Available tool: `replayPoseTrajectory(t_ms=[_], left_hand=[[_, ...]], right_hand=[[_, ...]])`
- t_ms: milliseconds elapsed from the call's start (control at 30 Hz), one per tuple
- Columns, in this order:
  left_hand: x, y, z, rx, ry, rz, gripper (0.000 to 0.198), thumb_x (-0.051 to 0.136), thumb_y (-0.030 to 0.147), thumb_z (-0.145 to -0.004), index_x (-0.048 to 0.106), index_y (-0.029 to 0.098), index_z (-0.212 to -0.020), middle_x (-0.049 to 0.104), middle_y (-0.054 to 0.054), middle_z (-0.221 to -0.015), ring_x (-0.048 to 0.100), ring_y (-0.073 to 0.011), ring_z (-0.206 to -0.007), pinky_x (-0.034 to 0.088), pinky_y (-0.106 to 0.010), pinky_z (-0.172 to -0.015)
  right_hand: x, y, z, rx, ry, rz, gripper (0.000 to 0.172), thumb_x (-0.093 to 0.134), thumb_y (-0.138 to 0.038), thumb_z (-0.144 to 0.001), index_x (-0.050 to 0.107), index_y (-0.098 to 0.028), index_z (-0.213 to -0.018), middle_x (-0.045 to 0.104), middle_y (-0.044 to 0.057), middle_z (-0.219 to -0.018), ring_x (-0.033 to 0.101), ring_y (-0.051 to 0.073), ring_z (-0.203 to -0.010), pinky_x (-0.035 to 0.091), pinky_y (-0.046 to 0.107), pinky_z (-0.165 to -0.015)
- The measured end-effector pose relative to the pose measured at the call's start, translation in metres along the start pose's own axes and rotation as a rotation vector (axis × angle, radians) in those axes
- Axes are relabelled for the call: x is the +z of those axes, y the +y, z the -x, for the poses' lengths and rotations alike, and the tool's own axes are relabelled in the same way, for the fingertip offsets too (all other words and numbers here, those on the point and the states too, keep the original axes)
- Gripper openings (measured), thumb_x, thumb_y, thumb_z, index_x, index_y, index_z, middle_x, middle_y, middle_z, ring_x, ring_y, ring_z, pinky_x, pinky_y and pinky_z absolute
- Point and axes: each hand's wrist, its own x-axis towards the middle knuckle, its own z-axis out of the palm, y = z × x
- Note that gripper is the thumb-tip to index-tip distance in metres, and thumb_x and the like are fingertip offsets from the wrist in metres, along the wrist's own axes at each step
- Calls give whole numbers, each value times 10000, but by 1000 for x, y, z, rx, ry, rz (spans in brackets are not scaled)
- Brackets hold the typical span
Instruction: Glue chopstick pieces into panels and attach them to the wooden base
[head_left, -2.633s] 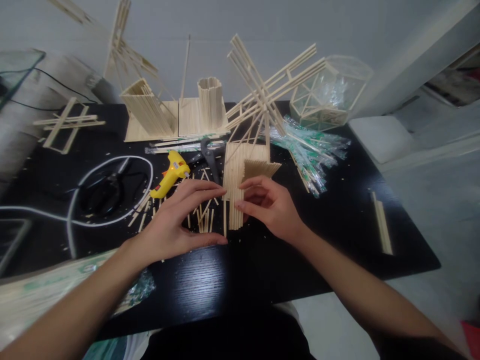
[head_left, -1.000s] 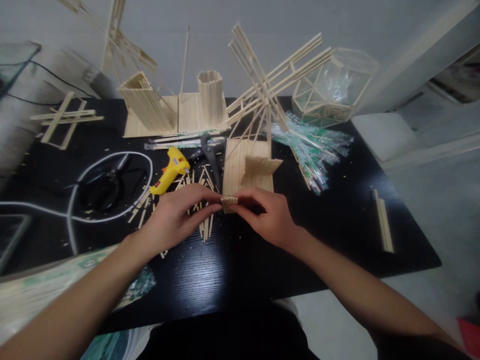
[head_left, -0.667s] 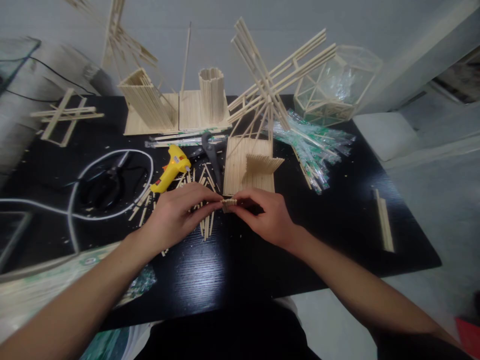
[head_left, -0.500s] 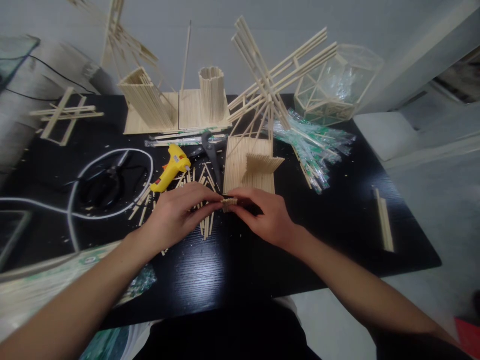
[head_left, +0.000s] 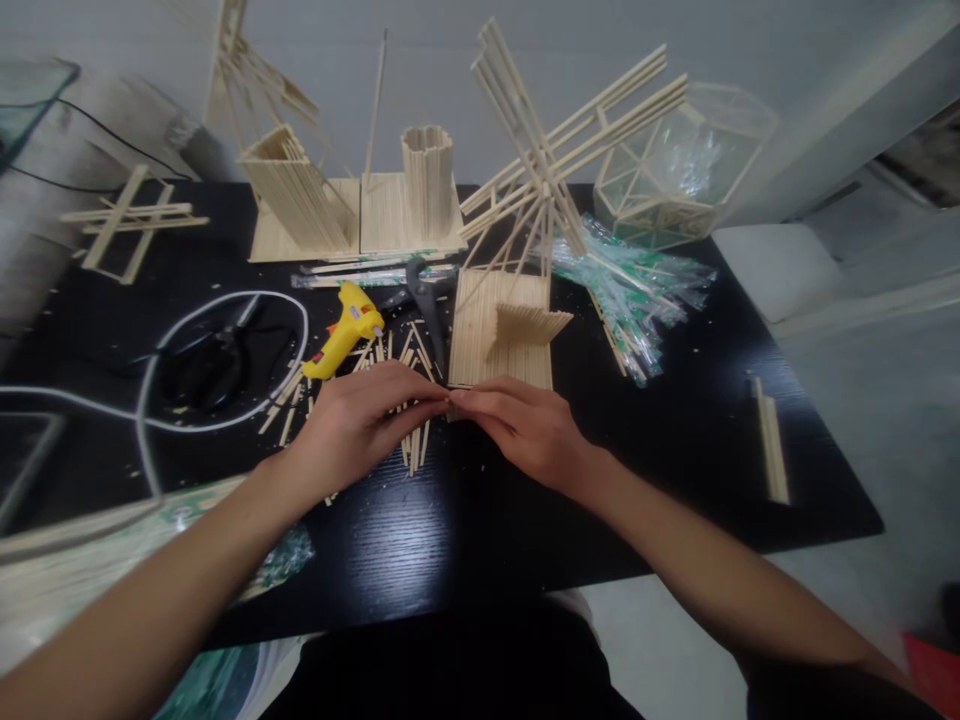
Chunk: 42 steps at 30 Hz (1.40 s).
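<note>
My left hand [head_left: 360,420] and my right hand [head_left: 525,430] meet fingertip to fingertip over the black table [head_left: 465,540]. Both are closed on a small bundle of short wooden sticks, which the fingers almost fully hide. Just beyond the fingertips lies a flat panel of glued sticks [head_left: 474,330] with a small slanted stick piece [head_left: 529,325] standing on it. Loose cut sticks [head_left: 412,450] lie scattered under and beside my left hand. A yellow glue gun [head_left: 345,335] rests to the left of the panel.
Grey scissors [head_left: 427,300], black cutters [head_left: 210,370] and a white cable [head_left: 225,300] lie at left centre. Stick models [head_left: 427,190], a windmill-like frame [head_left: 540,170], a faceted cage [head_left: 675,170] and plastic wrappers [head_left: 637,290] stand behind. Sticks [head_left: 772,450] lie at right, a stick pack [head_left: 75,570] at lower left.
Earlier my hands lay open on a row of sticks beside the panel. They then pinched a small bundle, and now my right fingers have folded over it, hiding it.
</note>
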Motion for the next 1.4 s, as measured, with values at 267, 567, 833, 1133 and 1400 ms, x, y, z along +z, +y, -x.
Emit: replayPoseTrajectory(t_ms=[267,567,833,1133,1400], left_hand=[[0,1,0,-1,8,10,77,690,210,-981,732,203,-1046,779,-32,-907,733,-148,-830,602,-288,-757],[-1,3,-1,-6,-12,-4,77,674,232,-987,728,200,-1032,772,-34,-887,734,-156,-808,596,-288,-742],[-3,3,0,17,-49,-18,133,623,182,-1006,721,197,-1096,774,-50,-935,738,-164,-868,600,-294,-781],[0,3,1,-71,-28,7,126,702,277,-977,737,207,-1076,794,-31,-944,753,-149,-833,603,-271,-775],[0,2,-1,-262,-21,107,176,691,356,-976,777,208,-1015,816,-22,-933,763,-151,-799,583,-238,-688]], right_hand=[[-2,-1,-1,-23,-6,-3,325,564,-164,-1048,677,-304,-1318,759,44,-1138,745,164,-1012,644,322,-913],[-3,-2,-1,-11,-40,-15,342,552,-167,-1053,666,-328,-1331,751,38,-1147,740,162,-1025,640,326,-924],[-4,-1,-2,12,-42,-38,325,578,-163,-1037,697,-325,-1292,763,23,-1133,750,165,-1008,642,318,-921],[0,-1,-4,133,28,-140,261,685,-209,-983,668,-301,-1227,789,4,-1095,771,174,-981,641,340,-921],[-3,-9,-14,591,163,-640,361,897,-381,-771,666,-230,-1003,754,-12,-831,745,151,-747,645,284,-712]])
